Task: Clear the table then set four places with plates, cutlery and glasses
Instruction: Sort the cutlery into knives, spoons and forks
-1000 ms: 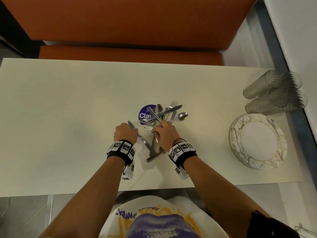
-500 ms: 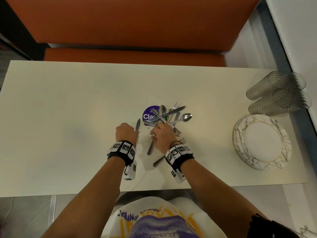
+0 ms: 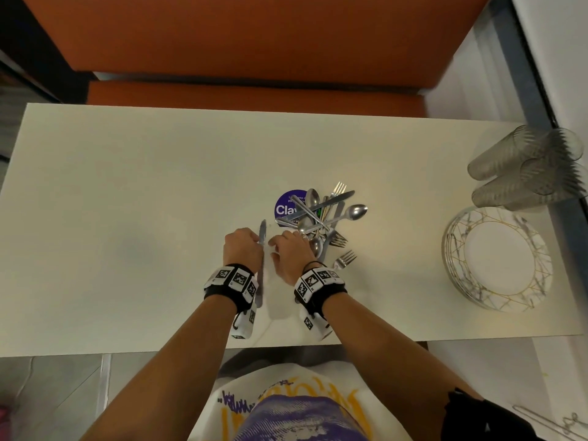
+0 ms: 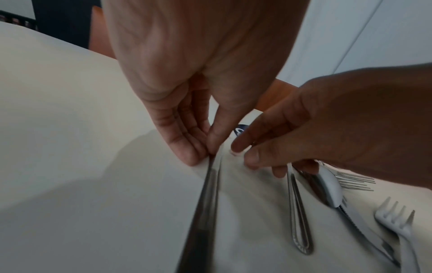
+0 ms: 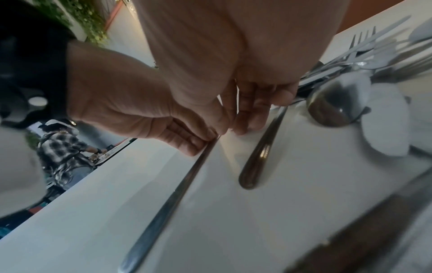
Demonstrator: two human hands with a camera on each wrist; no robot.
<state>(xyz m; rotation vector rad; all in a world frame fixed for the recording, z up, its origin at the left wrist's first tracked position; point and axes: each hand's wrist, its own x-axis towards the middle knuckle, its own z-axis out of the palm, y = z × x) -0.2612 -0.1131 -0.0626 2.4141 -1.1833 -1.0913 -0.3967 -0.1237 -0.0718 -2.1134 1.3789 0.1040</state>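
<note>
A table knife (image 3: pixel 262 237) lies on the white table (image 3: pixel 127 218), blade pointing away from me. My left hand (image 3: pixel 254 246) pinches it between thumb and fingers where blade meets handle (image 4: pixel 205 203). My right hand (image 3: pixel 280 246) sits just to its right, fingertips (image 5: pixel 245 125) down on the table between that knife (image 5: pixel 177 188) and a loose handle (image 5: pixel 259 153), holding nothing I can see. Behind them a pile of cutlery (image 3: pixel 321 214) covers a purple sticker (image 3: pixel 284 205). A spoon (image 3: pixel 316 246) and a fork (image 3: pixel 343 259) lie by my right wrist.
A stack of patterned plates (image 3: pixel 496 262) sits at the table's right end with several glasses (image 3: pixel 528 167) behind it. An orange bench (image 3: pixel 254 43) runs along the far side. A person in a plaid shirt (image 5: pixel 60 151) stands off to the left.
My right hand has let go of the cutlery handles it held; they now lie on the table. The knife in my left hand has turned from slanted to pointing straight away.
</note>
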